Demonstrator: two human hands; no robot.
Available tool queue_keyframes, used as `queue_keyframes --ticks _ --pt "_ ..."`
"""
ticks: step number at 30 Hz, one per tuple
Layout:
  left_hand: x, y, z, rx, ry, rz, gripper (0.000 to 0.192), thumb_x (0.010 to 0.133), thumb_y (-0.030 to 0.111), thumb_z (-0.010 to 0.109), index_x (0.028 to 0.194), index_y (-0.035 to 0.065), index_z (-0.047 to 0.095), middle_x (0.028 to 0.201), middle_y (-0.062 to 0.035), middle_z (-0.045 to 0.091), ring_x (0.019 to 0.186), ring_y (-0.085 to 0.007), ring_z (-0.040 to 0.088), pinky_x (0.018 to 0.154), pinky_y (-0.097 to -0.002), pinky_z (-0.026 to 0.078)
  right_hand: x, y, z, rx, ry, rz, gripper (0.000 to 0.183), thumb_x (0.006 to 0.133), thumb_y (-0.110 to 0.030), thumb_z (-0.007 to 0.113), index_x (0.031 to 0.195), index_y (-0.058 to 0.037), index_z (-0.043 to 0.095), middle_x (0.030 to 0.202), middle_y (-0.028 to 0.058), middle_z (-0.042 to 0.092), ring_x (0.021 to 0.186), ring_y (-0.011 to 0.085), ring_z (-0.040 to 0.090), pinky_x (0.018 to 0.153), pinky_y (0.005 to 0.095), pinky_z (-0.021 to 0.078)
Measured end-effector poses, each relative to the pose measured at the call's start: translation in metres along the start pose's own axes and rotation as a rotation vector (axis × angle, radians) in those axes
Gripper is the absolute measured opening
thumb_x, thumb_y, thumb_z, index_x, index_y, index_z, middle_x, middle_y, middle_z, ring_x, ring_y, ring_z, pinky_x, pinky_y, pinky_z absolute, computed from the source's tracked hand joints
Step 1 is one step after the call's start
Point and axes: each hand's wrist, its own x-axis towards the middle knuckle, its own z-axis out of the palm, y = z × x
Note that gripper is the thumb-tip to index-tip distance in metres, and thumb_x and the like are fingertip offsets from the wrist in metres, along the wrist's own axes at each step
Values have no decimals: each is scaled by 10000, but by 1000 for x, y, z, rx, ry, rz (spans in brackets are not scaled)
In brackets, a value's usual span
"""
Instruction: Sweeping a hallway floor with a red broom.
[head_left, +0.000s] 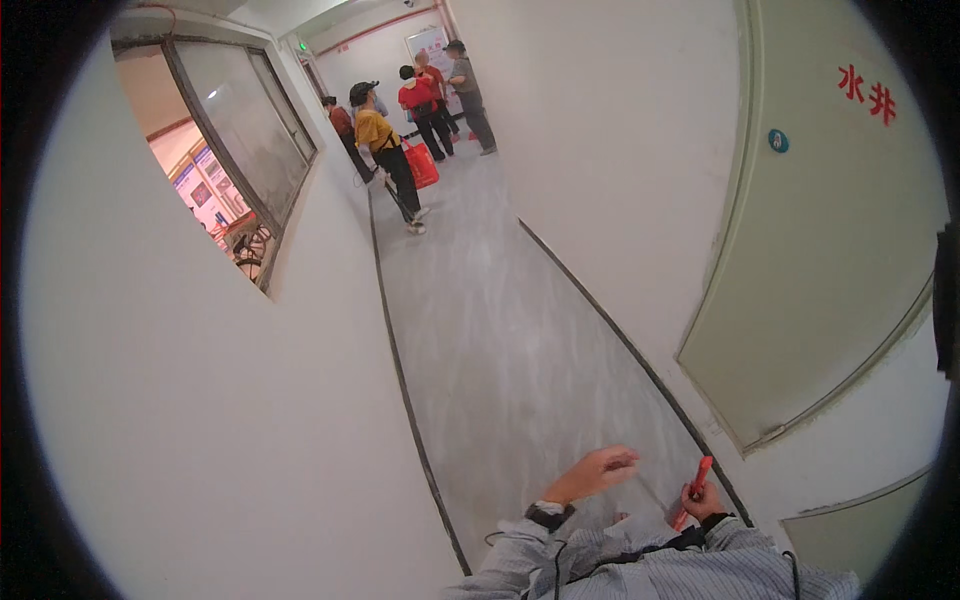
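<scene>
Over the grey corridor floor (517, 360), my left hand (596, 472) is raised before my body. Its fingers are loosely curled with a gap to the thumb, and no held thing shows in it. To the right, my right hand (703, 501) is closed around a narrow red object (703, 472). One end sticks up past the fingers and red shows again below the hand; its exact kind cannot be made out. Striped grey sleeves (517, 551) with dark cuffs cover both arms.
Corridor walls run close on both sides. On the left is a sliding window (232, 127), partly open; on the right a pale green door (825, 225) bears red writing. A person in yellow (377, 131) stands ahead near a red bag (421, 163), with several people beyond.
</scene>
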Motion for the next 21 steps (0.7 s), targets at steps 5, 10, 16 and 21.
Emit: queue_keyframes --ticks 5,10,16,21 --pt "34 44 42 -11 -160 190 441 844 178 604 1225 12 456 1176 -121 508 1097 -202 496 950 -324 381 26 50 16 890 -53 181 121 754 -84 611 710 -60 501 587 -27 478 505 74 438 468 237 361" --pt "56 50 77 90 -74 358 558 803 200 647 1269 4 411 1200 -139 466 1110 -212 465 957 -328 361 16 52 10 -23 5 -492 174 698 -175 643 746 -57 524 635 4 497 593 100 479 512 284 383" --pt "78 11 110 186 -19 426 539 772 186 656 1227 -1 437 995 -121 509 914 -214 510 857 -321 404 13 58 6 -13 -52 -349 220 693 -134 667 884 -50 597 794 17 627 738 156 594 661 297 473" --pt "78 -19 121 67 -176 242 448 758 77 568 1189 24 457 822 -119 570 760 -213 547 701 -308 450 -9 32 18 417 -49 -284 421 692 -150 688 1056 -55 497 1013 67 545 910 177 538 772 306 445"
